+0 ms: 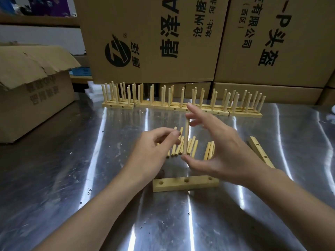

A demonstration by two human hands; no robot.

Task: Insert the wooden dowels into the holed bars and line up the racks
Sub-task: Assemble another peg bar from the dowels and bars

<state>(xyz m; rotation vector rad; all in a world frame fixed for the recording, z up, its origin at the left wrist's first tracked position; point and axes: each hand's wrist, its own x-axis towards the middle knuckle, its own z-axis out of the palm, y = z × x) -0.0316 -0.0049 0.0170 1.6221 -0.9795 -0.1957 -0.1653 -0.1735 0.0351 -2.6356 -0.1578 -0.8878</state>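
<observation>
My right hand (223,153) holds one wooden dowel (186,138) upright, pinched by its ends between thumb below and a fingertip on top. It hovers just above and behind a short holed bar (168,186) with three open holes lying flat on the metal table. My left hand (155,147) hangs over a pile of loose dowels (192,147), fingers curled and thumb against forefinger. Whether it pinches a dowel is hidden. A row of finished racks (181,104), bars with dowels standing in them, lines the back of the table.
A second holed bar (261,153) lies slanted to the right of my right hand. A few more dowels (208,151) lie beside the pile. An open cardboard box (36,91) stands at the left. Large printed cartons (163,42) wall off the back.
</observation>
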